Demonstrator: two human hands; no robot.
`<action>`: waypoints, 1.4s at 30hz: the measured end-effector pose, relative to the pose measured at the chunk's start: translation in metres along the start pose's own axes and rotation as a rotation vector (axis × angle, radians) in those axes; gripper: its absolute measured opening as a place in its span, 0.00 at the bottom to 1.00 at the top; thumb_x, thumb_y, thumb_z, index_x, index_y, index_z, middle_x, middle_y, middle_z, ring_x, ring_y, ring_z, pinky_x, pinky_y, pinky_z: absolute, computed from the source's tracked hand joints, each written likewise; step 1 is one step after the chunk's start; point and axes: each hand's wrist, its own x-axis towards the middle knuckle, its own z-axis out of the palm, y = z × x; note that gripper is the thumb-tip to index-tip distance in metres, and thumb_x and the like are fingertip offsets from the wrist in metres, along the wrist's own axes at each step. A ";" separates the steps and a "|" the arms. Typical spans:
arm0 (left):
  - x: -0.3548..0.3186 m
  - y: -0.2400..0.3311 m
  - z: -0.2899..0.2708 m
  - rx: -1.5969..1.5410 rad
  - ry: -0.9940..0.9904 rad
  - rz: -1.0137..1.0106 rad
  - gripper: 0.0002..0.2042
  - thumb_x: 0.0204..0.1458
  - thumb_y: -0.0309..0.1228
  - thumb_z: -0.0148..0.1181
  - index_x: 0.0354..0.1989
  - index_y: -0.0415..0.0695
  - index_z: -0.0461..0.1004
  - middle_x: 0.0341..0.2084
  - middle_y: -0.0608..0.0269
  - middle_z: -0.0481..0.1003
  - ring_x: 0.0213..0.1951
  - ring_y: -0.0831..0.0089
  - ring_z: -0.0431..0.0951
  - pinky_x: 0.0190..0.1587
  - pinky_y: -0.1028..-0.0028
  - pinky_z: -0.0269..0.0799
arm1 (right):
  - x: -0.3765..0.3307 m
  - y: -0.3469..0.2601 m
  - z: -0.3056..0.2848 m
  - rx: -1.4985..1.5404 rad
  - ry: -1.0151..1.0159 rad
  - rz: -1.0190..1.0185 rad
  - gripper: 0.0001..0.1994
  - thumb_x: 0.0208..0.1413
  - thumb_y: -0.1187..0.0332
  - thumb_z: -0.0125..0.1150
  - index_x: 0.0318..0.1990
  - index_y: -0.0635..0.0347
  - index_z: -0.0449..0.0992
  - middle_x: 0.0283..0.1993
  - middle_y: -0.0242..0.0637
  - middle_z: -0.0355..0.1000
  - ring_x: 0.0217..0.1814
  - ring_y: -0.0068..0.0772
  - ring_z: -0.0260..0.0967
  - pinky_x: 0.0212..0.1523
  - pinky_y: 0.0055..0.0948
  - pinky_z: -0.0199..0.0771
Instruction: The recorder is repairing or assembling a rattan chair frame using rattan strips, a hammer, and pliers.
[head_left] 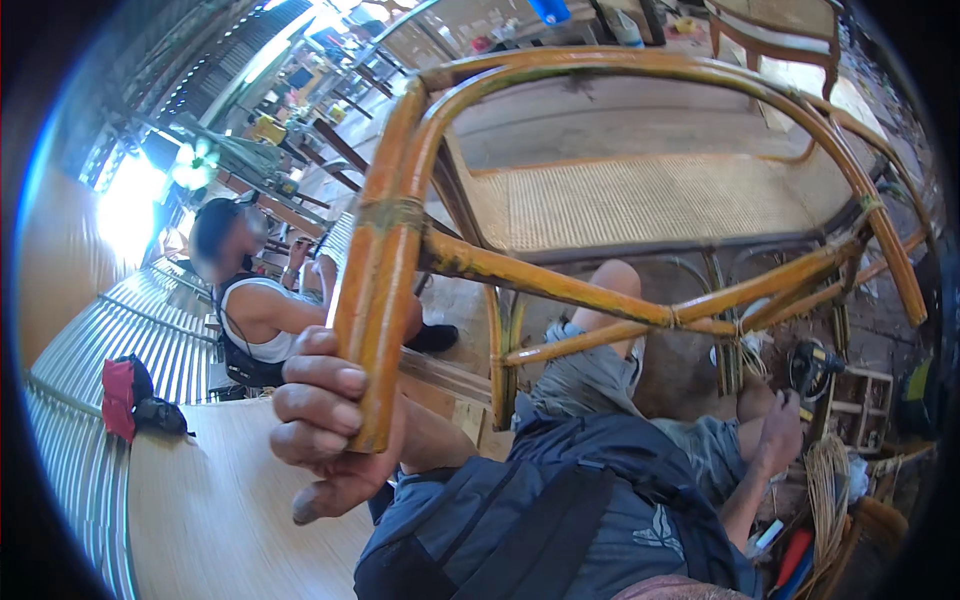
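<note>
My left hand [325, 425] is wrapped round the lower end of a leg of a rattan chair frame [385, 270], holding it up and tilted in front of me. The frame is glossy yellow-brown, with a long arched pole on top, crossing braces and wrapped bindings at the joints. My right hand [782, 430] is low on the right beside my knee, its fingers curled together. Whatever may be between those fingers is too small to make out. Close to it lie a cordless drill [815, 368] and a bundle of thin cane strips [826, 485].
Behind the frame stands a long rattan bench with a woven seat [600, 200]. A person [265, 310] in a white sleeveless top sits at left. A pale board [220, 500] lies beside me, with a red and black bag [122, 398] past it. A wooden chair [780, 35] stands far right.
</note>
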 end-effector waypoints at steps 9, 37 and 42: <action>-0.002 -0.003 0.009 0.091 0.288 -0.060 0.20 0.56 0.54 0.35 0.25 0.52 0.63 0.20 0.73 0.62 0.28 0.73 0.65 0.46 0.63 0.58 | 0.076 0.026 0.183 0.217 -0.416 -0.157 0.35 0.42 0.59 0.65 0.57 0.64 0.58 0.52 0.54 0.65 0.55 0.55 0.62 0.55 0.42 0.62; -0.002 -0.127 -0.105 0.562 0.424 -0.282 0.13 0.51 0.37 0.50 0.20 0.42 0.63 0.22 0.65 0.66 0.32 0.68 0.72 0.52 0.58 0.65 | 0.076 0.020 0.273 1.278 -0.293 0.776 0.19 0.49 0.63 0.53 0.49 0.56 0.64 0.41 0.40 0.66 0.36 0.44 0.66 0.30 0.45 0.70; -0.013 -0.127 -0.047 0.016 0.495 -0.450 0.13 0.53 0.38 0.50 0.26 0.39 0.71 0.27 0.61 0.71 0.39 0.63 0.72 0.55 0.53 0.63 | 0.088 0.031 0.322 1.594 -0.444 0.920 0.18 0.51 0.58 0.55 0.48 0.51 0.64 0.41 0.38 0.65 0.38 0.39 0.63 0.29 0.41 0.68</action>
